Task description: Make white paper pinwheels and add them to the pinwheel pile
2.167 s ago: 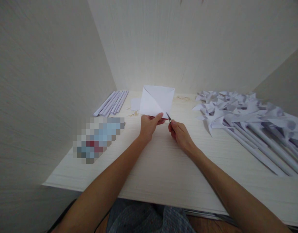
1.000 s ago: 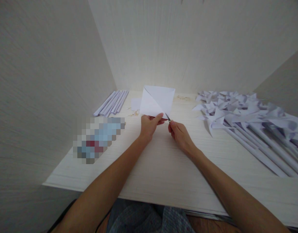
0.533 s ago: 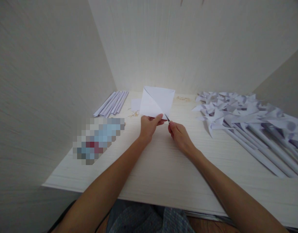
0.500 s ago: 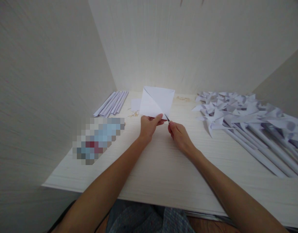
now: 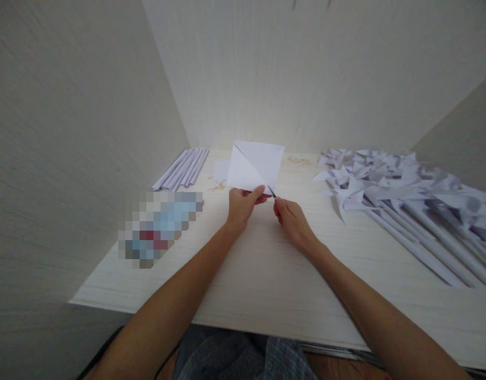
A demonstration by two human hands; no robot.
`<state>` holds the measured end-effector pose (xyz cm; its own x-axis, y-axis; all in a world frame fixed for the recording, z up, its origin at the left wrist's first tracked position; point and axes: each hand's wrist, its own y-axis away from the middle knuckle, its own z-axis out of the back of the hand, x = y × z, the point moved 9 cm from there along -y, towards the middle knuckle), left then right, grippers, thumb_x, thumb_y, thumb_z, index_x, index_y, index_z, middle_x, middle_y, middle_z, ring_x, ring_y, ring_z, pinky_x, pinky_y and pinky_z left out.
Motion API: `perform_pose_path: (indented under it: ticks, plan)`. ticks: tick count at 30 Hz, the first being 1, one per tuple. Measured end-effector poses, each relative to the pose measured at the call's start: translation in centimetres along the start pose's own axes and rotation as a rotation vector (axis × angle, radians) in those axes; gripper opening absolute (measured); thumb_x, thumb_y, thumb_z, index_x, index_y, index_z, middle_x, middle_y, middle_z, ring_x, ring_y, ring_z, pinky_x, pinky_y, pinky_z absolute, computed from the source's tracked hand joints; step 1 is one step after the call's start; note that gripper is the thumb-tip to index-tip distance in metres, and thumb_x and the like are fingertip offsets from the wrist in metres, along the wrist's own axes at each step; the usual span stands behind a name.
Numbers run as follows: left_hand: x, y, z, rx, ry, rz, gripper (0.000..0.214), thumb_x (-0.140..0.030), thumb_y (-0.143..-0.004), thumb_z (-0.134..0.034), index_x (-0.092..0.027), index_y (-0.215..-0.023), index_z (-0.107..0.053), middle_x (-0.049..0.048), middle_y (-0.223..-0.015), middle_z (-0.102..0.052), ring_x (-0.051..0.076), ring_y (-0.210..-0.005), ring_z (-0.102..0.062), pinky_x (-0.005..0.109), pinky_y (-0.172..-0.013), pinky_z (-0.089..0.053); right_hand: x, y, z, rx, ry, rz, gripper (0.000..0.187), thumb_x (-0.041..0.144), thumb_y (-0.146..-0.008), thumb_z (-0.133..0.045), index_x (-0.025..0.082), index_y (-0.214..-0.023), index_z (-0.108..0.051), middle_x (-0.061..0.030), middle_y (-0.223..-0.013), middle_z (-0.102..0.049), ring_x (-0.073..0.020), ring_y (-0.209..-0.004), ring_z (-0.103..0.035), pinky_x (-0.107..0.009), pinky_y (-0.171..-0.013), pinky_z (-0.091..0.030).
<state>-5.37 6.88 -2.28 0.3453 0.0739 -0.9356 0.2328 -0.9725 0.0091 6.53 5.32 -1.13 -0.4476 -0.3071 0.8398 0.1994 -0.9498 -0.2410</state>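
Observation:
A white square of paper [image 5: 254,164] with diagonal crease lines is held up above the table, tilted toward me. My left hand [image 5: 241,207] pinches its lower edge, thumb on the front and fingers behind. My right hand [image 5: 291,217] is closed around a pair of small scissors [image 5: 272,192]; the handles are hidden in the fingers. Its dark, narrow blades lie at the paper's lower right corner, along the diagonal crease. How far the blades are apart is too small to make out.
Several rolled paper sticks [image 5: 181,170] lie at the back left, near another piece of paper [image 5: 220,171]. A pixelated bluish item [image 5: 164,227] lies at the left. Many white paper pinwheels [image 5: 385,179] on paper sticks are heaped at the right. Pale walls enclose the table [image 5: 243,301].
Almost nothing differs. Both hands, the paper and the scissors keep nearly the same place, and the blades remain at the lower right corner.

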Motion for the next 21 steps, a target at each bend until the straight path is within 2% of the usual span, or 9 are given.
perform_pose_path:
  ticks: [10,21]
  plan:
    - [0.13,-0.03,0.06,-0.003,-0.010,0.013,0.012,-0.019,-0.056,-0.065,-0.008,-0.060,-0.060,0.0037,-0.057,-0.064,0.012,-0.053,-0.061,0.021,-0.053,-0.050,0.13,0.02,-0.07,0.013,0.032,0.000,0.044,0.047,-0.083,-0.020,0.020,-0.050,-0.033,0.0022,-0.044,-0.037,-0.0104,-0.045,-0.034,-0.025,-0.046,-0.024]
    - [-0.02,-0.03,-0.06,0.000,-0.011,0.020,0.010,-0.017,-0.058,-0.064,-0.008,-0.061,-0.061,0.0038,-0.058,-0.064,0.012,-0.054,-0.061,0.024,-0.058,-0.050,0.27,0.08,0.02,0.000,0.044,0.013,0.044,0.048,-0.083,-0.020,0.020,-0.050,-0.032,0.0020,-0.045,-0.037,-0.0104,-0.046,-0.034,-0.025,-0.046,-0.024]
